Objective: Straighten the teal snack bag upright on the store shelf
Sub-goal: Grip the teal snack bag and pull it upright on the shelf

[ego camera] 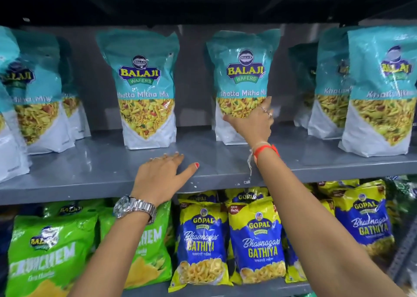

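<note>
A teal and white snack bag (241,70) stands upright on the grey shelf (108,174), right of centre. My right hand (252,122) is wrapped around its lower right side, thumb across the front and fingers at the edge. A second teal snack bag (144,89) stands upright to its left, with a gap between them. My left hand (162,172) rests flat on the shelf's front edge below that gap, fingers spread and holding nothing.
More teal bags stand at the far left (33,93) and far right (381,89) of the same shelf. Below the shelf hang green snack bags (49,251) and blue and yellow snack bags (255,240). A dark shelf underside closes the space above.
</note>
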The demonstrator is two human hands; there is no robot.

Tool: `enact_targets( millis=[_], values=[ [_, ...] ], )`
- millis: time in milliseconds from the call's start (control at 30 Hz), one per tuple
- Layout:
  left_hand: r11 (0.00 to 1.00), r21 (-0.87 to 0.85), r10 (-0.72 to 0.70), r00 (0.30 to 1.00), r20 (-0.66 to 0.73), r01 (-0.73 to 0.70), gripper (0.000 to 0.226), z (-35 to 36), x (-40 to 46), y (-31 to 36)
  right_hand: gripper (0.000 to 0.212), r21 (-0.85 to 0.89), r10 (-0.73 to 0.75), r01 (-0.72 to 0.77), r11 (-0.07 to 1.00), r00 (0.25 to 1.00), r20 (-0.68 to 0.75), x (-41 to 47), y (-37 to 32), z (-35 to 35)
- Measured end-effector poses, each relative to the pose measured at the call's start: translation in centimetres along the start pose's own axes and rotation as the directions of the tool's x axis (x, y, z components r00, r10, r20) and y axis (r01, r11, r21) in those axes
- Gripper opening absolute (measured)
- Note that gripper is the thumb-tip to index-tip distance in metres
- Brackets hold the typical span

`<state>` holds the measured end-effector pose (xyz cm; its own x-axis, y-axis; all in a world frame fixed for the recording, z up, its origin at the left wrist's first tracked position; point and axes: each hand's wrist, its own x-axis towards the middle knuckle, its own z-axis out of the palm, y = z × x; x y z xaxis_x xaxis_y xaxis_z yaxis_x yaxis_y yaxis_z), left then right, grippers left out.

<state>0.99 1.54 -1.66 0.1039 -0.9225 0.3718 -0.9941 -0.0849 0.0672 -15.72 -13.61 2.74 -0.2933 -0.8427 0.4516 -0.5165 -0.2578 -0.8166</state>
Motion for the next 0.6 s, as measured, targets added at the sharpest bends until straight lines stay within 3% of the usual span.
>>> enact_targets(
  millis=[267,600],
  values=[
    [1.0,0.009,0.012,0.999,-0.039,-0.012,0.062,0.1,0.1,0.0,0.149,0.023,0.193,-0.192,0.981,0.98,-0.054,0.1,-1.1,1.7],
    [1.0,-0.006,0.024,0.998,-0.056,-0.024,0.061,0.3,0.1,-0.1,0.14,-0.05,0.129,-0.137,0.989,0.982,-0.135,-0.2,-1.6,3.2]
  ],
)
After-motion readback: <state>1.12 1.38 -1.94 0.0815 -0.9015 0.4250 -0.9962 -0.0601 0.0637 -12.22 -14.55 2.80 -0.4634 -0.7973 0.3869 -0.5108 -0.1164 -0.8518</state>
